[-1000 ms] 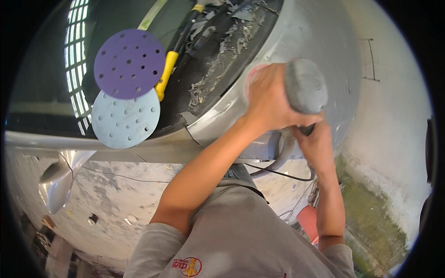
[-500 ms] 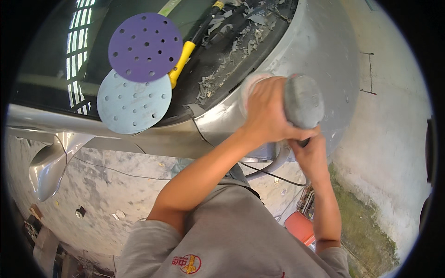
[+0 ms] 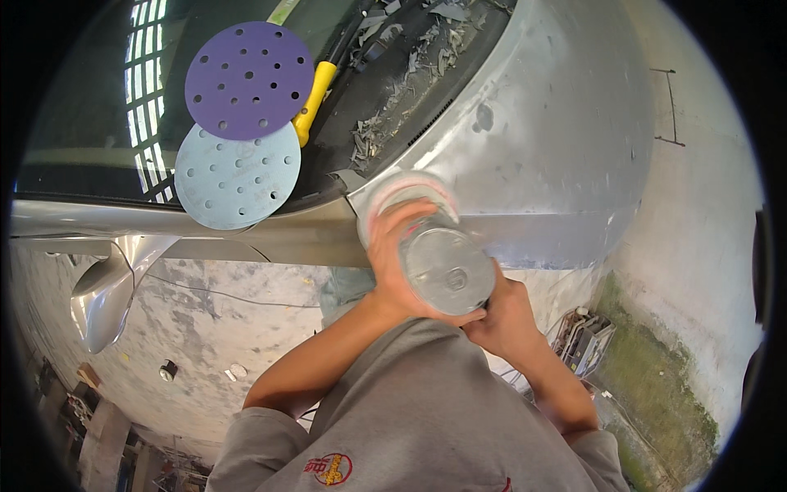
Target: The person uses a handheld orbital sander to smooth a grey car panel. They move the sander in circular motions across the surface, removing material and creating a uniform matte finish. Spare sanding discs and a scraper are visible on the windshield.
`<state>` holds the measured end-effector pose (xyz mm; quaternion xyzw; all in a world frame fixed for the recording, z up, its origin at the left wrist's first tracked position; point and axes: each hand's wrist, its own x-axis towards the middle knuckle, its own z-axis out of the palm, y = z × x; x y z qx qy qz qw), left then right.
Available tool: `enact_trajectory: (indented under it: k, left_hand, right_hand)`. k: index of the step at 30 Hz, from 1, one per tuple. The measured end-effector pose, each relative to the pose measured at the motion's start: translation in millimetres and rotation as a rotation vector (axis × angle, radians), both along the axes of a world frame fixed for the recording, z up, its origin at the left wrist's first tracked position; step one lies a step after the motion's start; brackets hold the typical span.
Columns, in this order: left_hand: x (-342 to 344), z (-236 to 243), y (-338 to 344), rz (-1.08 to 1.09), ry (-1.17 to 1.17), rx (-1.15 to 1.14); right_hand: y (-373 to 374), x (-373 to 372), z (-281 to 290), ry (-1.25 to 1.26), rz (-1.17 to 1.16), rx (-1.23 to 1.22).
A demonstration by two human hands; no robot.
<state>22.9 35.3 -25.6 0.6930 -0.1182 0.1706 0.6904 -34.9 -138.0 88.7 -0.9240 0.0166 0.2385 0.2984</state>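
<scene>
My left hand (image 3: pixel 392 261) is wrapped round the body of a grey power sander (image 3: pixel 448 269), its thumb along the near side. My right hand (image 3: pixel 504 316) grips the sander at the near right, partly hidden behind the body. The sander's round pale pad, with a pinkish ring (image 3: pixel 410 182), rests on the silver fender (image 3: pixel 566 139) by the lower corner of the windscreen, blurred. Left of it, a purple perforated disc (image 3: pixel 246 107) overlaps a pale blue one (image 3: pixel 234 189) on the glass, against a yellow-handled tool (image 3: pixel 313 102).
Grey scraps (image 3: pixel 369 139) lie in the dark trough below the windscreen. A silver wing mirror (image 3: pixel 106 303) juts out at left. Past the fender are a pale wall (image 3: pixel 697 213) and a mossy strip (image 3: pixel 664 385). Metal items (image 3: pixel 582 336) sit low at right, near cables.
The sander and both hands have moved down and to the left along the fender toward my body, uncovering the patchy upper fender. The discs on the glass look unchanged.
</scene>
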Motion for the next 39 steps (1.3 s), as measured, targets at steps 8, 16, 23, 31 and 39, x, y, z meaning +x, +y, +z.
enact_trajectory:
  k: [8,16,23,31,39]
  left_hand:
    - [40.5,17.2,-126.5,-0.388,0.000,0.023]
    - [18.0,2.2,-44.6,-0.361,0.030,0.101]
    - [23.4,6.2,-59.3,-0.556,0.274,0.039]
    - [31.9,13.4,-181.9,-0.691,0.007,0.164]
    - [-25.2,-1.4,-14.9,-0.343,0.361,0.031]
  right_hand:
    - [-68.9,-23.5,-4.4,-0.156,-0.526,0.012]
    - [-17.3,-7.5,-4.6,0.080,-0.396,0.223]
    - [-37.6,-15.6,-9.1,0.079,-0.513,0.293]
    - [-113.3,-20.6,15.0,0.194,-0.855,0.365]
    - [-28.5,2.1,-0.4,0.188,-0.054,0.314]
